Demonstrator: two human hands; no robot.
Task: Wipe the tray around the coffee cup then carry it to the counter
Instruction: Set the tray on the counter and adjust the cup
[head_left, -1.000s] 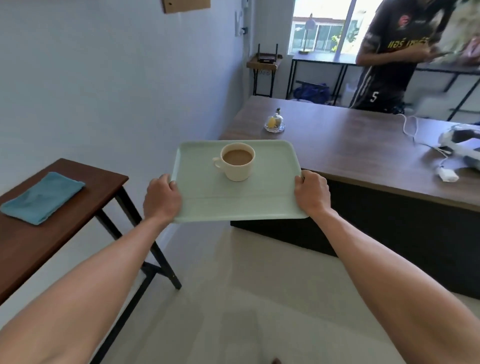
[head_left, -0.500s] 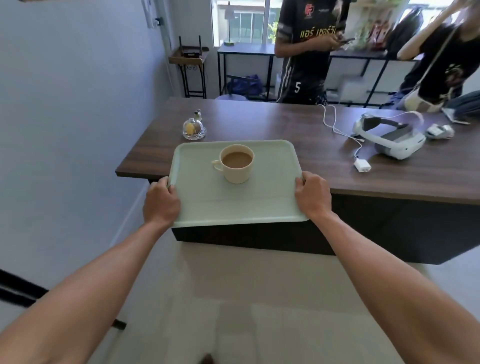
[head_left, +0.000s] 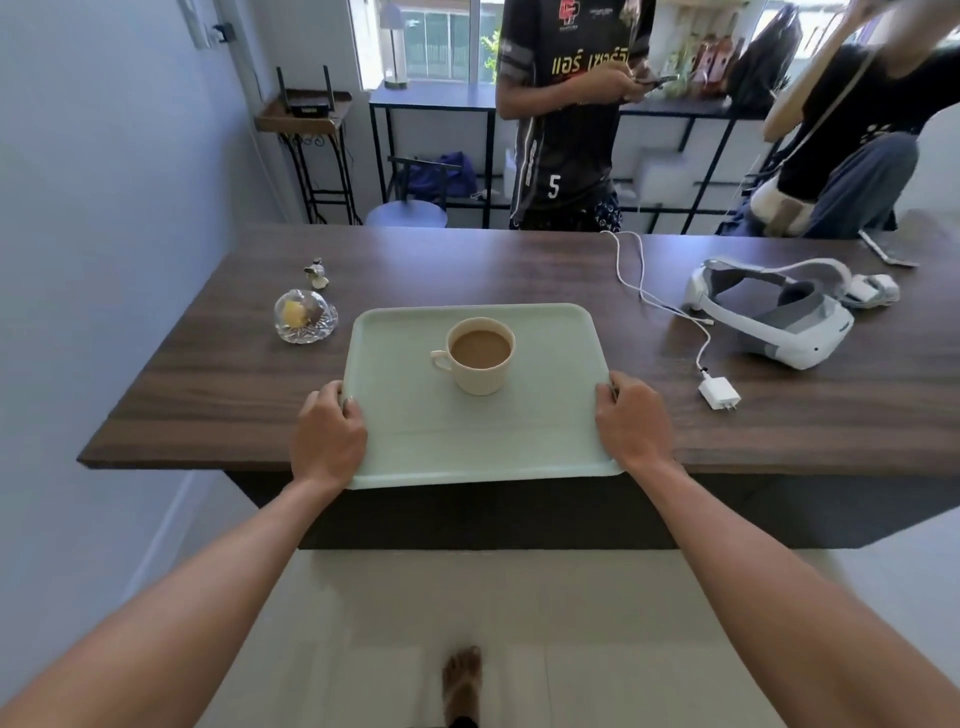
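Note:
I hold a pale green tray (head_left: 545, 431) level over the near edge of the dark wooden counter (head_left: 218, 395). My left hand (head_left: 327, 441) grips its left rim and my right hand (head_left: 631, 421) grips its right rim. A cream coffee cup (head_left: 480, 358) full of milky coffee stands upright near the tray's middle, handle to the left. The tray's near edge overhangs the counter's front; whether it touches the counter top I cannot tell.
Left of the tray a glass dish (head_left: 305, 316) and a small figurine (head_left: 316, 274) stand on the counter. To the right lie a white headset (head_left: 774, 317), a cable and a charger plug (head_left: 719, 395). Two people (head_left: 566, 119) stand behind the counter. My bare foot (head_left: 461, 680) shows on the floor.
I have turned right and stepped up to the counter. The side table with the blue cloth has left the view. The tray now reaches over the counter top, cup steady.

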